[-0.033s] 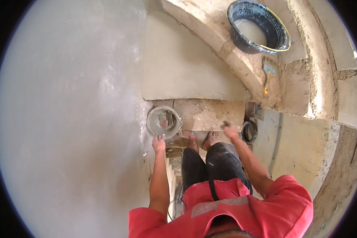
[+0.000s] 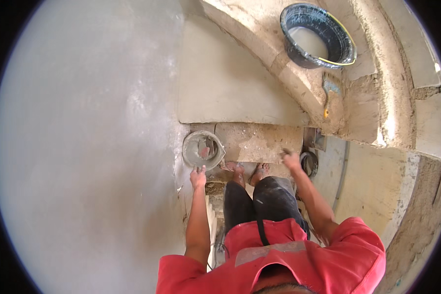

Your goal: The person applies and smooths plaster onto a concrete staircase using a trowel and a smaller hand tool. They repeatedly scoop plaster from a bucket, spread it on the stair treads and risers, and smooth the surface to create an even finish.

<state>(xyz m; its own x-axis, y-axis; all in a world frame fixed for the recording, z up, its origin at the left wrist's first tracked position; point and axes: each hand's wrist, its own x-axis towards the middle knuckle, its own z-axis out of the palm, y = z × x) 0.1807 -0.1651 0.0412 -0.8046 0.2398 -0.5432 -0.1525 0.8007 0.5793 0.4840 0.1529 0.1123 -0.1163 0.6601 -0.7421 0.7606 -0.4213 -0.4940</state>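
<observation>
A grey bucket (image 2: 185, 149) coated in pale plaster stands by the wall at my feet, with wet grey mix and a small reddish piece inside. My left hand (image 2: 198, 177) is closed at its near rim, some fingers hidden by the rim. My right hand (image 2: 291, 160) is apart from the bucket, over the right end of a stained board (image 2: 259, 139). Its fingers are closed round a small dark thing (image 2: 283, 152) whose kind I cannot make out.
A black tub (image 2: 289, 51) with whitish liquid sits on a curved ledge at the far right, a wide brush (image 2: 330, 90) nearby. A smooth grey wall (image 2: 93, 147) fills the left. Beside my right forearm lies a dark round container (image 2: 309, 163). My bare feet stand by the board.
My right hand has shifted slightly right and toward me with the small dark thing. My left hand stays at the bucket's rim.
</observation>
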